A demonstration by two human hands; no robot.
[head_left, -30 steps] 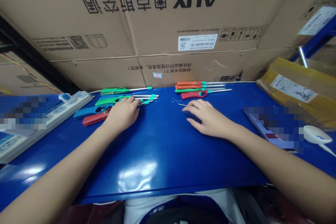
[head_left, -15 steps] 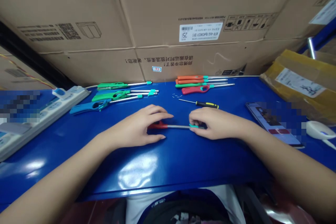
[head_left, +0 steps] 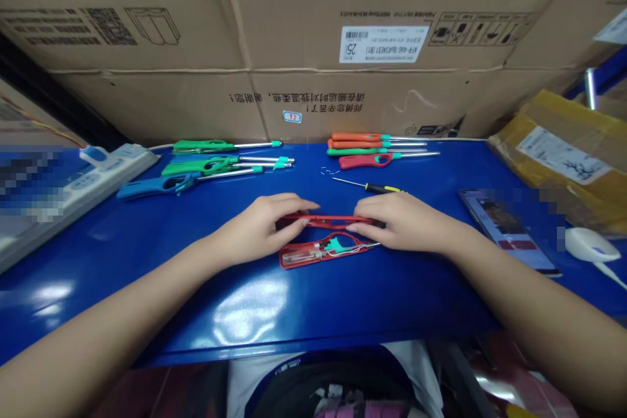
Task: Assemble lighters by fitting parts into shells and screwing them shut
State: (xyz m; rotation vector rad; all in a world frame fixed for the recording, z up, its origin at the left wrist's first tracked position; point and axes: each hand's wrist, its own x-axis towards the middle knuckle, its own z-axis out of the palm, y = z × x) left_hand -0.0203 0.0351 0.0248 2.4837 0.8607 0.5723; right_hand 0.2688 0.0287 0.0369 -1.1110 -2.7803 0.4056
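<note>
My left hand point(head_left: 267, 225) and my right hand point(head_left: 399, 221) pinch the two ends of a red lighter half-shell point(head_left: 328, 221), held edge-on near the middle of the blue table. Just on my side of it lies the other red half of the lighter point(head_left: 298, 257), open side up. In that half a clear fuel tank, a teal trigger point(head_left: 336, 246) and a white wire show. Its metal tube points right, toward my right hand. Behind the right hand rests a black and yellow screwdriver point(head_left: 379, 188), partly covered by the fingers.
Several green and blue lighters point(head_left: 161, 186) lie at the back left. At the back right are orange, green and red lighters point(head_left: 365, 160). Small screws point(head_left: 329, 171) lie between the groups. A power strip point(head_left: 93, 186), a phone point(head_left: 499, 228), a white mouse point(head_left: 590, 245) and cardboard point(head_left: 294, 46) surround them.
The red lighter has come apart into two halves. One half now lies open on the table; both hands have taken hold of the other. My right hand has left the tube's tip.
</note>
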